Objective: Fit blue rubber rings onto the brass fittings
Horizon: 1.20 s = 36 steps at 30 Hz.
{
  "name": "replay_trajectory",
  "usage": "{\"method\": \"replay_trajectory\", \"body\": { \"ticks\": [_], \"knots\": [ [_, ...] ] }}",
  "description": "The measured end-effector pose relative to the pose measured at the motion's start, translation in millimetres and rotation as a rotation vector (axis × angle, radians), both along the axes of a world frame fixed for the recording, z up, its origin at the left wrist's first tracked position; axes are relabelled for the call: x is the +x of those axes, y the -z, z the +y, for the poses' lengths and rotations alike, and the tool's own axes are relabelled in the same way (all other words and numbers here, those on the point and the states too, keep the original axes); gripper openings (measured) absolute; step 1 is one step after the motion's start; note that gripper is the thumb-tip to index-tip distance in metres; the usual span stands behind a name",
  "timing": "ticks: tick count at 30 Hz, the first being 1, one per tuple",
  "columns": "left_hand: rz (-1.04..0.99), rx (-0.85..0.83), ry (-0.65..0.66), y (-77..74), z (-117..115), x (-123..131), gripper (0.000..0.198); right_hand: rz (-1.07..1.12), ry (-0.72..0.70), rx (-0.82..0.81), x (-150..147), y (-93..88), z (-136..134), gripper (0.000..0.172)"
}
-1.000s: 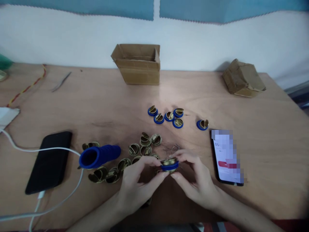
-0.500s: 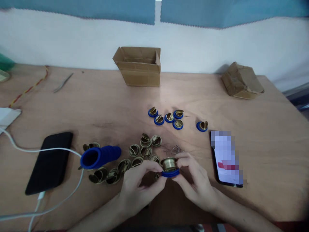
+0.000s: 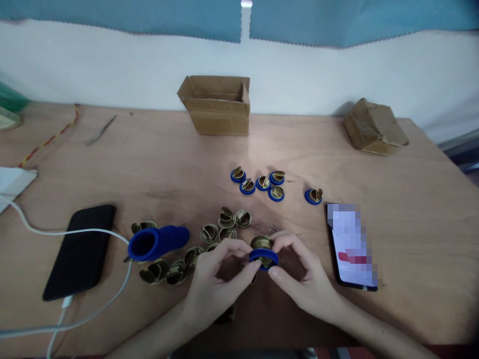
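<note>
Between my two hands, a round brass flap fitting is held with a blue ring around it. My left hand grips its left side with thumb and fingers. On the right side, the fingers of my right hand close on the same piece. Left of my hands lie several bare brass fittings with hinged flaps, some partly hidden by my left hand. A stack of blue rings lies on its side among them. Beyond my hands sit several ringed fittings, with one apart on the right.
An open cardboard box stands at the back, and a crumpled carton at the back right. A black phone with a white cable lies left; a lit phone lies right. Thin wire bits lie behind my right hand.
The held fitting has tilted, so its lower face with the blue ring now shows toward me. My thumbs have shifted on it. The view has moved slightly.
</note>
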<state>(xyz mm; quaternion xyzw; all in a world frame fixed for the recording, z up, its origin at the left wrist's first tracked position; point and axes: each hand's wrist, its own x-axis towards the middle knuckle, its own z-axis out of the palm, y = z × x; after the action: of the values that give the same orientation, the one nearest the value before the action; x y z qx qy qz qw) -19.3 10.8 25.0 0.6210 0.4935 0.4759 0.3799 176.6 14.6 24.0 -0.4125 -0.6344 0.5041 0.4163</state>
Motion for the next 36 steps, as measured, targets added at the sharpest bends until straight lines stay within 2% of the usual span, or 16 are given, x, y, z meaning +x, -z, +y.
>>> {"method": "replay_trajectory", "body": {
  "ticks": [4, 8, 12, 16, 22, 26, 29, 32, 36],
  "knots": [
    [-0.037, -0.034, 0.012, -0.7, 0, 0, 0.017, 0.077, 0.002, -0.135, 4, 0.1, 2, 0.013],
    [-0.044, -0.027, 0.019, 0.0, 0, 2, 0.018, 0.078, 0.015, -0.204, 6, -3.7, 8, 0.011],
    [-0.036, -0.036, 0.035, 1.5, -1, 3, 0.017, 0.035, -0.009, -0.198, 3, -4.2, 10, 0.011],
    [-0.016, -0.034, 0.061, 4.0, -3, 1, 0.015, -0.002, -0.004, -0.163, -1, 2.7, 7, 0.012],
    [0.223, 0.158, -0.104, 5.8, 0, -9, 0.016, -0.045, 0.085, -0.175, 1, 11.2, 10, 0.008],
    [0.291, 0.151, -0.159, 5.1, 8, -14, 0.011, -0.206, 0.137, -0.052, 5, 9.0, 11, 0.008],
    [0.351, 0.157, -0.196, 9.1, 13, -16, 0.013, -0.395, 0.097, 0.150, 3, 8.6, 9, 0.008],
    [0.431, 0.211, -0.233, 16.0, 14, -16, 0.018, -0.594, 0.055, 0.348, 0, 13.1, 5, 0.012],
    [0.499, 0.249, -0.256, 23.0, 15, -17, 0.014, -0.821, 0.104, 0.497, -2, 22.5, 1, 0.014]
  ]
}}
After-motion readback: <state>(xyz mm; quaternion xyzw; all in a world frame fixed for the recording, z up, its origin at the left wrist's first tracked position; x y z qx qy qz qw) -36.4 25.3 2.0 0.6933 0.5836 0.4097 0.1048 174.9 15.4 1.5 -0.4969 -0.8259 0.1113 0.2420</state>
